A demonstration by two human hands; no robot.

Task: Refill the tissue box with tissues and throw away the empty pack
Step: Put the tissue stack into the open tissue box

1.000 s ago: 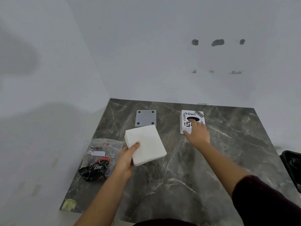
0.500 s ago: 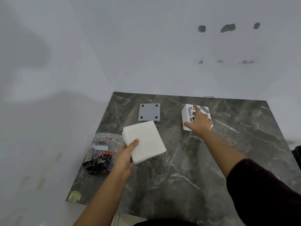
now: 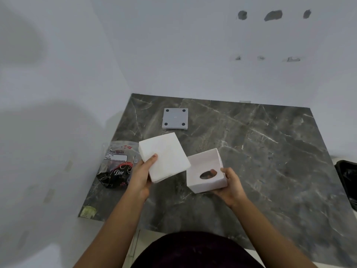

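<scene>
The dark marble table (image 3: 260, 151) carries the work, and both hands hold their things above its near part. At the far right edge a black bin (image 3: 347, 182) is partly in view; it looks the likely place for the empty pack.

The stack of white tissues (image 3: 164, 157) is in the left hand (image 3: 140, 176), fingers closed around its near corner with the thumb on top. Just beside it, touching or almost so, the white tissue box (image 3: 205, 171) is gripped by the right hand (image 3: 231, 184). The box is turned over, its open side up and toward the stack, and a fingertip shows through the oval hole.

To fill it well, I think the stack should be squared to the opening first, then slid in flat, so no corner folds.

The emptied Dove pack (image 3: 117, 165) lies at the left edge. The grey base plate (image 3: 175, 118) waits farther back, well apart.
</scene>
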